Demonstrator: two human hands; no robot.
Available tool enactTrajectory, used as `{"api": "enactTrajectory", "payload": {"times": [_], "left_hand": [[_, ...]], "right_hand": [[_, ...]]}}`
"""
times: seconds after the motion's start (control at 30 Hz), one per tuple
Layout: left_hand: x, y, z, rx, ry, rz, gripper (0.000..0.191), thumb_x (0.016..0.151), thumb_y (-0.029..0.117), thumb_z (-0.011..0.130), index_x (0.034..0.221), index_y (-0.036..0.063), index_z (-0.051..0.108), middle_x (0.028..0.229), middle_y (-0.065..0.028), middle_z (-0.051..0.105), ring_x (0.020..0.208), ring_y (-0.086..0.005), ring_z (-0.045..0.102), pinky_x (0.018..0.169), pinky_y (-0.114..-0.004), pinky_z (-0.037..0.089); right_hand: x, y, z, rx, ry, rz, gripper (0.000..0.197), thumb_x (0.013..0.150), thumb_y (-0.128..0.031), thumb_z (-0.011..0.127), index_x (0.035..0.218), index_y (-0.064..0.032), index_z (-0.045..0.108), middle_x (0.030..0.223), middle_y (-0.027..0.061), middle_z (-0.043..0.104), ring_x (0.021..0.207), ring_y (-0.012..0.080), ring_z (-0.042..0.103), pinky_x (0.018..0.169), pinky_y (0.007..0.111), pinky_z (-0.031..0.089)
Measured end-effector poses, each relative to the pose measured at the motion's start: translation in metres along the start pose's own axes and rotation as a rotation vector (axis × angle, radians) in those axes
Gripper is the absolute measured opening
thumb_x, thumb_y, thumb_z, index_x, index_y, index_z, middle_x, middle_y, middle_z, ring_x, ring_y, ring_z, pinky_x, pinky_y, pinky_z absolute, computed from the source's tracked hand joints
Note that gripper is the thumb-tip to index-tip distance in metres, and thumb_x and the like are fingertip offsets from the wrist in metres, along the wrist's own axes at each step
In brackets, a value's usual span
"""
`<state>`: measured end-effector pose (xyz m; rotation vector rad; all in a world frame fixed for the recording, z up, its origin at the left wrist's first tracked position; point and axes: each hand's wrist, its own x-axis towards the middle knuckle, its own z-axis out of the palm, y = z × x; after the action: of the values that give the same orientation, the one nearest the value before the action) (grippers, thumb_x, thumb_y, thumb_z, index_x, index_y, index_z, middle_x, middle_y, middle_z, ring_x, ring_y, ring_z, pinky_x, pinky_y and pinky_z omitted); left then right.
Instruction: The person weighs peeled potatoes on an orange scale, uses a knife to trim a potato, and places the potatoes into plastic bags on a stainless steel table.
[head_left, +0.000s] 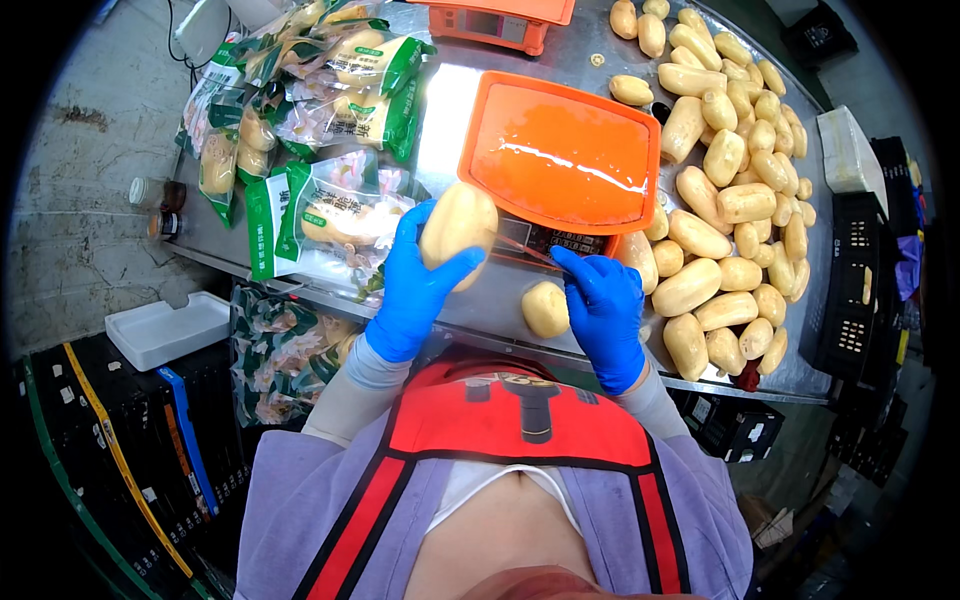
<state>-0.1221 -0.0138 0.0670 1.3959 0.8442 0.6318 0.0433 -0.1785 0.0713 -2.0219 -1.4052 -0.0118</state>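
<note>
My left hand (424, 281), in a blue glove, grips a pale, peeled lotus root segment (459, 229) upright between thumb and fingers. A thin knife-like blade (523, 247) runs from my blue-gloved right hand (604, 319) towards that root; its tip reaches the root's right side, though I cannot tell whether it cuts in. The handle is hidden inside my fist. Just left of my right hand, a shorter lotus root piece (546, 309) lies on the metal table (491, 304). Behind both hands stands a scale with a wet orange tray (559, 154), its keypad partly covered by the tray.
Loose lotus roots (739, 202) are heaped on the right. Printed plastic bags of lotus root (349, 97) pile up on the left, with flatter bags (330, 217) nearer me. A second orange scale (491, 26) stands at the back. Black crates (127, 442) and a foam tray (172, 330) sit lower left.
</note>
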Motion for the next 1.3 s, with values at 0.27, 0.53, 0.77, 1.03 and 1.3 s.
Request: {"api": "enactTrajectory", "payload": {"times": [0.27,0.53,0.77,1.03,1.3], "left_hand": [[0.0,-0.005,-0.002,0.023,-0.006,-0.002,0.071,0.073,0.023,0.081,0.129,0.0003,0.043,0.122,-0.0129,0.052,0.113,-0.0211,0.051,0.096,-0.034,0.043],[-0.001,-0.006,-0.003,0.052,-0.013,0.004,0.072,0.073,0.024,0.081,0.129,0.0003,0.043,0.122,-0.0133,0.052,0.113,-0.0217,0.051,0.096,-0.034,0.043],[-0.002,-0.007,-0.004,0.051,-0.011,-0.003,0.072,0.073,0.024,0.081,0.129,0.0004,0.043,0.123,-0.0131,0.052,0.113,-0.0218,0.051,0.097,-0.035,0.043],[-0.004,-0.004,-0.003,0.022,-0.01,0.007,0.07,0.074,0.022,0.081,0.129,0.0011,0.044,0.123,-0.0123,0.051,0.114,-0.0215,0.051,0.098,-0.035,0.042],[-0.005,-0.01,-0.006,0.06,0.0,0.063,0.071,0.073,0.022,0.081,0.129,0.0009,0.043,0.123,-0.0129,0.051,0.114,-0.0221,0.051,0.098,-0.035,0.042]], "right_hand": [[0.0,0.003,-0.001,-0.007,-0.041,0.01,0.037,0.076,-0.007,0.066,0.111,-0.0175,0.065,0.079,0.0033,0.059,0.074,0.0244,0.057,0.065,0.038,0.039],[0.0,0.001,-0.001,-0.008,-0.021,-0.002,0.036,0.076,-0.007,0.065,0.111,-0.0172,0.065,0.078,0.0026,0.059,0.074,0.0242,0.057,0.064,0.038,0.039],[0.0,0.003,0.0,0.006,-0.015,0.014,0.037,0.076,-0.007,0.065,0.111,-0.0171,0.065,0.078,0.0023,0.059,0.074,0.024,0.057,0.064,0.038,0.039],[-0.001,-0.007,-0.002,0.006,-0.048,-0.022,0.037,0.076,-0.007,0.065,0.111,-0.0165,0.065,0.08,0.0028,0.06,0.074,0.0244,0.056,0.065,0.038,0.038],[-0.003,-0.01,-0.003,0.004,-0.049,-0.013,0.036,0.076,-0.007,0.064,0.111,-0.0162,0.065,0.08,0.0032,0.059,0.074,0.0246,0.056,0.065,0.038,0.038]]}}
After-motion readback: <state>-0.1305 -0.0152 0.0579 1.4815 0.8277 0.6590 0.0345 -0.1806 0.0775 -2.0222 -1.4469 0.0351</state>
